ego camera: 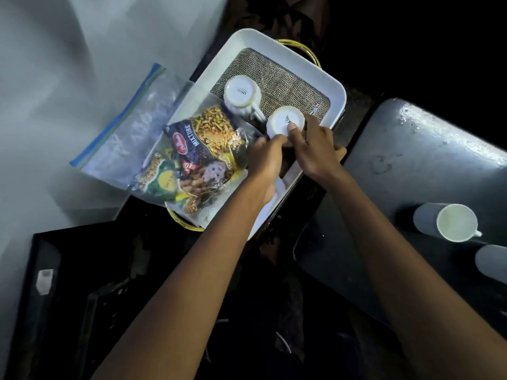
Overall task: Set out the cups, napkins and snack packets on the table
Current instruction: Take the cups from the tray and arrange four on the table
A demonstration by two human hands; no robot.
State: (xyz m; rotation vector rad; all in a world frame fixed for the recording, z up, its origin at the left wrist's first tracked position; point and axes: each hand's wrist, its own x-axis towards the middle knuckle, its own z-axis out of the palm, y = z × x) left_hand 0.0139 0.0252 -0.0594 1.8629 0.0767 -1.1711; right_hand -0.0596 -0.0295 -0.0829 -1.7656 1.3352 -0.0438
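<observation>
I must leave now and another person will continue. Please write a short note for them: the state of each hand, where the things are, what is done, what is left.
Left hand: at the nearer upturned cup in the tray; its grip is hidden.
Right hand: thumb on that cup's base, fingers round its side.
Second upturned cup: in the tray.
Snack packets: in a clear bag, lying over the tray's edge.
Done: one cup stands upright on the table.
Left: both tray cups, packets, napkins (none clearly seen).
</observation>
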